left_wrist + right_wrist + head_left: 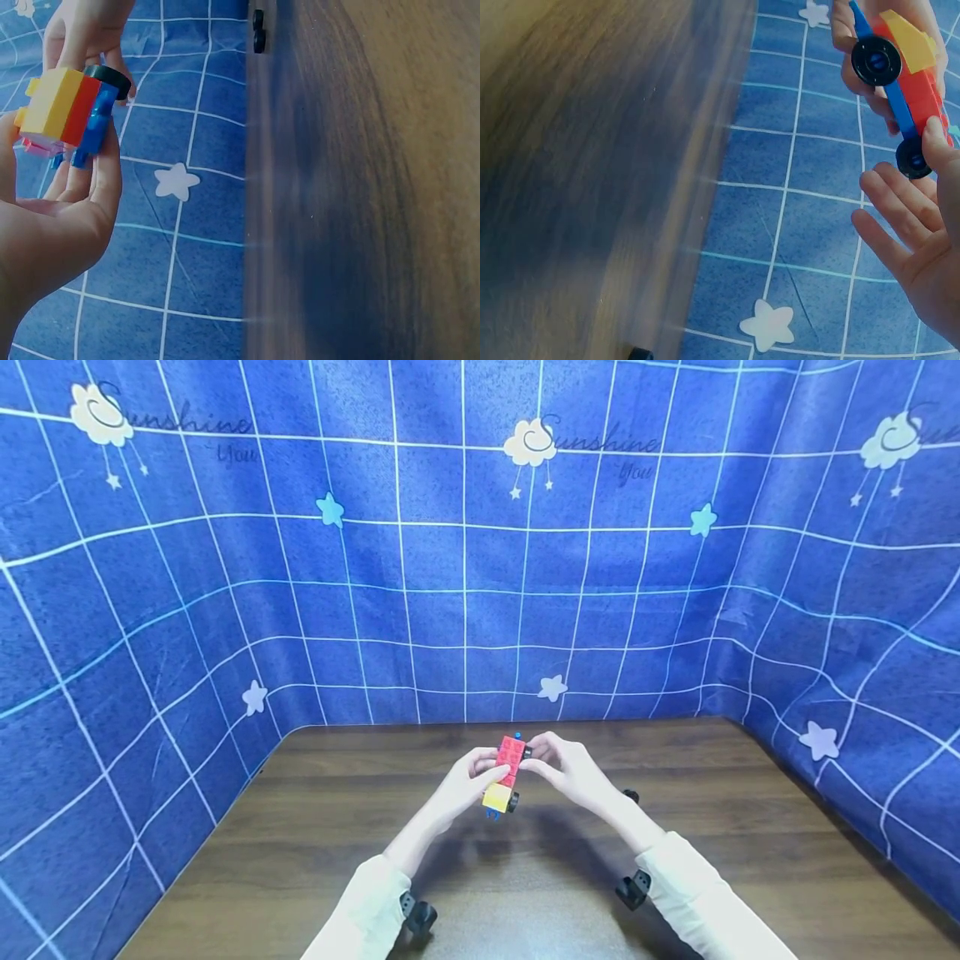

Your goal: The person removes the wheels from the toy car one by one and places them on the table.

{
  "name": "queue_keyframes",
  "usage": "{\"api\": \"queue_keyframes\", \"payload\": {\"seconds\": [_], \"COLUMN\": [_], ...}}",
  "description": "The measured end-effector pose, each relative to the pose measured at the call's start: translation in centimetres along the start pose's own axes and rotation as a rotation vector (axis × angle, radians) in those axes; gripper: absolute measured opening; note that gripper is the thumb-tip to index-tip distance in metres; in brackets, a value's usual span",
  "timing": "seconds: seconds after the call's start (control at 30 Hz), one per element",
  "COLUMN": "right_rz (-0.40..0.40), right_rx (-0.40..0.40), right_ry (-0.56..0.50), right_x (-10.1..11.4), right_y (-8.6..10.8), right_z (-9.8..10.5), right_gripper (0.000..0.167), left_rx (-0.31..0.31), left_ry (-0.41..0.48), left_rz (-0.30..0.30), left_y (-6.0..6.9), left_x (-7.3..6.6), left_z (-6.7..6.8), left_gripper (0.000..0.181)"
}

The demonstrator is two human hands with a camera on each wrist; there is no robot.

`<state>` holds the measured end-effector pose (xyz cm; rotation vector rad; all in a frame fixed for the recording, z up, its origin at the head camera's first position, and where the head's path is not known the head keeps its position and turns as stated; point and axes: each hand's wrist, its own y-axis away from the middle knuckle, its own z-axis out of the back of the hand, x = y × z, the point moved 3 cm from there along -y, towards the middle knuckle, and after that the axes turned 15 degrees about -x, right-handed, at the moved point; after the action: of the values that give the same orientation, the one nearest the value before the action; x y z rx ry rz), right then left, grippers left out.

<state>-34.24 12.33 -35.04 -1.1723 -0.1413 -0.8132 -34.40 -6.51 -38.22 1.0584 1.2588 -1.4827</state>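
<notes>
toy car [507, 779] held up over the tabletop [337, 827]

a big blue cloth [435, 560] stands all around the back and sides. it has white lines, puffy clouds [531, 443] and stars [330, 510] on it. the brown wooden tabletop is in front of it. two white sleeves [363, 902] reach in over the tabletop, and each one has a black gadget [633, 889] next to it.

the left hand [463, 783] is pinching the toy car, with its thumb on top and its other fingers curled at the side and under it. the right hand [567, 768] is on the other side. its thumb and a finger are pinching the car's far wheel [911, 159], and its other fingers are spread out.

the toy car is in the air between the two hands, tipped a bit. red bricks [512, 750] with bumps make the long top. a yellow block [497, 797] sits at the end near the person. a blue bar [898, 109] runs along the bottom. the near wheel [876, 60] is black with a blue middle.

past the right wrist, two small black round things [259, 41] lie on the tabletop.
</notes>
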Motion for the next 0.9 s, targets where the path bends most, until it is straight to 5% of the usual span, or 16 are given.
{"api": "queue_keyframes", "payload": {"seconds": [0.67, 0.9], "right_rz": [0.064, 0.122], "right_rx": [-0.034, -0.038], "right_ry": [-0.073, -0.053], "right_x": [0.3, 0.4], "right_y": [0.7, 0.9], "right_z": [-1.2, -1.4], "right_gripper": [0.025, 0.022], "left_rx": [-0.024, -0.036], "left_ry": [-0.025, -0.058], "left_rz": [-0.015, -0.012], "left_y": [-0.7, 0.3], "left_x": [0.6, -1.4], "left_z": [-0.6, -0.7], "left_gripper": [0.042, 0.030]}}
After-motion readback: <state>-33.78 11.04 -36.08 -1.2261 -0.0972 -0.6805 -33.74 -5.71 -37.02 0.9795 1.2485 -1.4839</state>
